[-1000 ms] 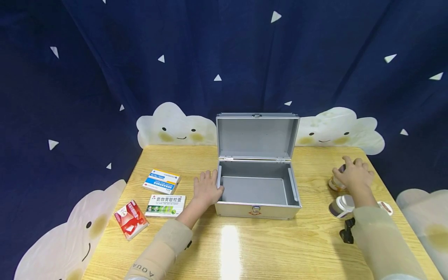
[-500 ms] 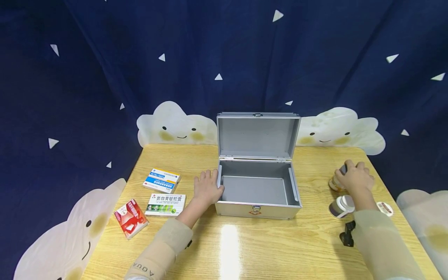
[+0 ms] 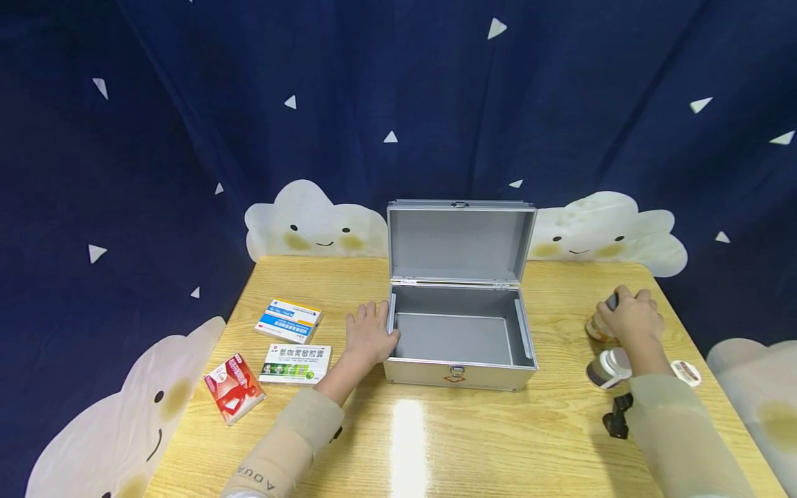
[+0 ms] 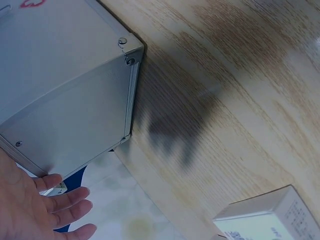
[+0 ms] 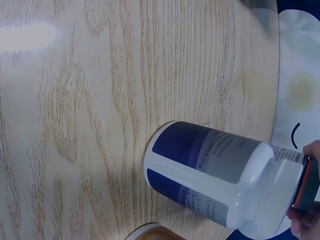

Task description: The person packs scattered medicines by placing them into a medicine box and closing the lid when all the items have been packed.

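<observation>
- Wood-grain table [image 3: 498,436], glare near the front edge.
- Red box [image 3: 234,389] closest on the left; green-white box [image 3: 295,364] beyond it, to its right.
- Right side: white bottle [image 3: 606,369] upright, just in front of the right hand; round white-topped item [image 3: 686,373] beside the sleeve.
- Silver case [image 3: 411,374] mid-table, lid [image 3: 461,242] raised.
- Left hand [image 3: 369,337] rests at the case's left rim, fingers loosely straight, not wrapped round anything.
- Dark-capped jar [image 3: 599,329] behind the white bottle, seemingly resting on the table.
- Right hand [image 3: 633,319] pinches its cap [image 5: 307,186], finger and thumb on opposite sides. Change: fingers looked more spread a second ago, now gathered in. Judged: grasp made, lift not begun.
- Blue-white box [image 3: 289,321] farther back, left.
- Navy curtain [image 3: 349,83] behind, cloud cutouts [image 3: 314,225] along its base.
</observation>
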Tool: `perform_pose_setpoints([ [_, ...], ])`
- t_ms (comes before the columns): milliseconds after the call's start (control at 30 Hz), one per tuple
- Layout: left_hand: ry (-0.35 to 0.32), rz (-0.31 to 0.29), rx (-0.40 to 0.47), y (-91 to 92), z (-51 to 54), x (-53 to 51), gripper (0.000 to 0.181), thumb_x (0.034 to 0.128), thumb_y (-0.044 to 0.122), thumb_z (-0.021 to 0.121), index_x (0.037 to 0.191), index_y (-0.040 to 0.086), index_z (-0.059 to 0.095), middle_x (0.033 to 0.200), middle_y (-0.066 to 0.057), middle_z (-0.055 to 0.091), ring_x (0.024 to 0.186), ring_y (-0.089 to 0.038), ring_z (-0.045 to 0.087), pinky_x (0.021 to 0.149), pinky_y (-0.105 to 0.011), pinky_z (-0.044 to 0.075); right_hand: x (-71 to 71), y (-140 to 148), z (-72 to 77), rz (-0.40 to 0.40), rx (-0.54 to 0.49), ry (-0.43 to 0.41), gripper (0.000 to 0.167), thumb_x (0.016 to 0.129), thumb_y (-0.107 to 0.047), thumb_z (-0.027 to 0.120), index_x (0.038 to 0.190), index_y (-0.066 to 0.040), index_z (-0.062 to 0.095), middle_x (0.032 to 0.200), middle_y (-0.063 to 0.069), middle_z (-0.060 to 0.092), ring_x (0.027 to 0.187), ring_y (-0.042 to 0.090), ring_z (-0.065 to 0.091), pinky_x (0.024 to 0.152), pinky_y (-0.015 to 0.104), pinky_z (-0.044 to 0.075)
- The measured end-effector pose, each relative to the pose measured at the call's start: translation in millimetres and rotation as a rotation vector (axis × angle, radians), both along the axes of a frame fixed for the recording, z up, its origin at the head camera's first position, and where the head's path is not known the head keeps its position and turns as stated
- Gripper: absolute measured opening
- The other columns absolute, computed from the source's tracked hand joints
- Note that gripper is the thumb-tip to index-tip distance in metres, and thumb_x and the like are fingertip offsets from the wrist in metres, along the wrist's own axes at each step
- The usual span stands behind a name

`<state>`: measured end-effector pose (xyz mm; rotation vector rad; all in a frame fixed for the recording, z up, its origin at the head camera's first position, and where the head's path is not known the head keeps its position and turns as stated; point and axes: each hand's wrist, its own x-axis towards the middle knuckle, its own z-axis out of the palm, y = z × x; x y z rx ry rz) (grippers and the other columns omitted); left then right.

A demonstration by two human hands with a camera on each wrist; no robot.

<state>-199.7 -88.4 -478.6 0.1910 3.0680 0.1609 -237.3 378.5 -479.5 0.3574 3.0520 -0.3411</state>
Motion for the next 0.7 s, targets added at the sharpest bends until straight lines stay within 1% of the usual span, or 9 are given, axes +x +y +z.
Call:
perform_pose_setpoints([
  [167, 0.005, 0.004, 0.002, 0.4, -0.5, -0.1, 0.061, 0.0838, 0.043, 0.047, 0.135, 0.011, 0.036, 0.125, -0.015, 0.045, 0.114, -0.031, 0.04, 0.09, -0.05, 0.032, 0.7, -4, 1.7, 0.002, -0.012, 0.021, 0.061, 0.089, -0.043, 0.043, 0.126, 0.004, 0.032, 0.103, 0.035, 0.028, 0.091, 0.05, 0.037, 0.057, 0.053, 0.039],
  [300, 0.002, 0.009, 0.006, 0.3, -1.3, -0.4, 0.062, 0.0836, 0.043, 0.047, 0.136, 0.011, 0.036, 0.125, -0.015, 0.045, 0.115, -0.031, 0.04, 0.092, -0.051, 0.032, 0.2, -8, 6.1, 0.007, -0.017, 0.057, 0.059, 0.089, -0.042, 0.043, 0.125, 0.004, 0.034, 0.104, 0.036, 0.028, 0.091, 0.049, 0.037, 0.057, 0.053, 0.038],
  [500, 0.005, 0.009, 0.013, 0.0, -1.8, 0.0, 0.062, 0.0829, 0.043, 0.047, 0.135, 0.011, 0.036, 0.123, -0.015, 0.046, 0.113, -0.031, 0.04, 0.09, -0.05, 0.033, -0.5, -17, 17.3, 0.01, -0.033, 0.132, 0.058, 0.089, -0.041, 0.044, 0.124, 0.004, 0.037, 0.106, 0.036, 0.03, 0.092, 0.05, 0.038, 0.059, 0.055, 0.037],
  [633, 0.004, 0.008, 0.012, 0.1, -1.3, 0.7, 0.063, 0.0836, 0.044, 0.047, 0.136, 0.012, 0.035, 0.124, -0.015, 0.046, 0.114, -0.031, 0.04, 0.091, -0.05, 0.033, -1.1, -23, 25.1, 0.013, -0.033, 0.19, 0.053, 0.088, -0.038, 0.045, 0.121, 0.003, 0.04, 0.105, 0.035, 0.032, 0.09, 0.049, 0.039, 0.058, 0.054, 0.037],
  [700, 0.007, 0.009, 0.015, 0.0, -1.0, 0.8, 0.062, 0.0835, 0.043, 0.047, 0.136, 0.011, 0.036, 0.124, -0.015, 0.046, 0.114, -0.031, 0.04, 0.091, -0.05, 0.033, -1.4, -26, 29.5, 0.014, -0.031, 0.202, 0.053, 0.088, -0.038, 0.045, 0.121, 0.003, 0.041, 0.105, 0.035, 0.033, 0.09, 0.048, 0.039, 0.057, 0.053, 0.037],
])
